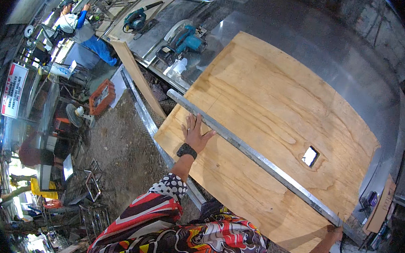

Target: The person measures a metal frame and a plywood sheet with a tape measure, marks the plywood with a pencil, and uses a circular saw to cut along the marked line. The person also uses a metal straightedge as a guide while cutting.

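A large plywood sheet (259, 83) lies on a metal-topped work surface, with a small square hole cut through it toward the right. Across the sheet runs a long straight metal bar (253, 155), slanting from upper left to lower right. My left hand (196, 134) rests flat on the plywood with fingers spread, the fingertips touching the bar near its left end. At the bar's right end, by the sheet's edge, is my right hand (334, 233). Its fingers are bunched closed there, and what they hold is too small to make out.
A teal circular saw (188, 41) and a teal blower (135, 19) sit on the metal surface beyond the sheet's left side. An orange crate (101, 97) and a fan (74, 114) stand on the floor to the left. Another person (78, 29) is at the far left.
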`<action>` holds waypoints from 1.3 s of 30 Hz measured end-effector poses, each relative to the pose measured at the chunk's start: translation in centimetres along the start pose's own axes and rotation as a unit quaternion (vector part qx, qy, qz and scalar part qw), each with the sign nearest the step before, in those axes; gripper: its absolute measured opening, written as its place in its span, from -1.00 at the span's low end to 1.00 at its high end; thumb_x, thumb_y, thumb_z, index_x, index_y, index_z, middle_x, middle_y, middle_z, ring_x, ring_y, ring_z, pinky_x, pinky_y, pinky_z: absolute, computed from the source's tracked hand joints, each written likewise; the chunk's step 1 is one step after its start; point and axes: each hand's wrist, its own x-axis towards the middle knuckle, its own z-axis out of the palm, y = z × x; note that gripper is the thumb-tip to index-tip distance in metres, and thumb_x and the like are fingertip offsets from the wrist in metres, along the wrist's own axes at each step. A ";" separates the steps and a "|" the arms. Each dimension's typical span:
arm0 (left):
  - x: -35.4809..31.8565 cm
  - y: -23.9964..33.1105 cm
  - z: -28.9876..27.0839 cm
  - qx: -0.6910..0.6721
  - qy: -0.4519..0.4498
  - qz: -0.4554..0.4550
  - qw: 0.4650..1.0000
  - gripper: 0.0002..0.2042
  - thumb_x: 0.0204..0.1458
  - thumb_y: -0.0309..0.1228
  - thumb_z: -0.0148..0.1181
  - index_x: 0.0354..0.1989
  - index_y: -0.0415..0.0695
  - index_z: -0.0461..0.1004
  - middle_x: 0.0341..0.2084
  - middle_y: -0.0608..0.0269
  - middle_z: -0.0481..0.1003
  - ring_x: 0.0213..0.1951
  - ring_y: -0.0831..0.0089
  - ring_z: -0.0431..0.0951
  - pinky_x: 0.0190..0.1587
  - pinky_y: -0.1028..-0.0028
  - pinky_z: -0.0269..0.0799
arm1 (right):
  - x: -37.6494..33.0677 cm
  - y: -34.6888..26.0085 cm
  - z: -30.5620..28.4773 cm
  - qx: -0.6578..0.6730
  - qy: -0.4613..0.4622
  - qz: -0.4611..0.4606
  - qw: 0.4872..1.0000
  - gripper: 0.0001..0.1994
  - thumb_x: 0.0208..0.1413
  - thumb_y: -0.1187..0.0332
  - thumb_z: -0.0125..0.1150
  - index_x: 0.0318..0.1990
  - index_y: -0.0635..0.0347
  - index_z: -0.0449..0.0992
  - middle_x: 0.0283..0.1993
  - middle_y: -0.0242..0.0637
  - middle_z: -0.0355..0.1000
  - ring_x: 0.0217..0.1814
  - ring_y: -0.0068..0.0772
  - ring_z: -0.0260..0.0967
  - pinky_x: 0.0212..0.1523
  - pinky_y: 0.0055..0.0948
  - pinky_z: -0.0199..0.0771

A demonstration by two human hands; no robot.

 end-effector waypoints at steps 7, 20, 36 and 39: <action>-0.2 -0.2 -0.3 0.012 -0.010 -0.007 1.000 0.08 0.04 0.34 0.20 0.60 0.00 -0.13 0.57 -0.15 -0.25 0.59 -0.05 -0.35 0.49 -0.21 -0.53 | 6.9 2.9 -2.2 -0.053 -0.043 -0.013 0.998 -0.78 0.27 0.36 0.14 -0.37 0.34 0.48 -0.60 -0.21 0.34 -0.77 -0.28 0.22 -0.83 -0.27 0.18; -0.4 0.5 -1.3 0.000 -0.011 -0.014 1.000 0.08 0.02 0.31 0.25 0.59 0.01 -0.12 0.57 -0.15 -0.24 0.59 -0.06 -0.36 0.49 -0.21 -0.55 | 9.2 2.9 -2.7 -0.222 0.046 -0.065 0.972 -0.86 0.22 0.36 0.22 -0.37 0.19 0.55 -0.56 -0.28 0.40 -0.72 -0.32 0.29 -0.78 -0.27 0.27; 0.9 -3.4 1.2 0.062 -0.004 0.024 0.998 0.11 -0.04 0.40 0.22 0.57 -0.04 -0.04 0.55 -0.18 -0.14 0.57 -0.10 -0.19 0.45 -0.32 -0.26 | 4.9 3.3 -3.7 -0.050 -0.216 -0.101 0.970 -0.78 0.24 0.26 0.27 -0.16 0.26 0.59 -0.46 -0.24 0.51 -0.42 -0.31 0.48 -0.45 -0.26 0.47; 2.7 -7.6 3.3 0.074 0.025 0.027 0.997 0.03 -0.04 0.33 0.30 0.51 -0.03 0.07 0.51 0.02 0.02 0.53 -0.02 -0.06 0.45 -0.25 -0.17 | 2.9 4.2 -3.8 -0.210 -0.184 -0.183 0.942 -0.77 0.24 0.26 0.27 -0.14 0.26 0.59 -0.46 -0.24 0.51 -0.38 -0.32 0.49 -0.40 -0.27 0.49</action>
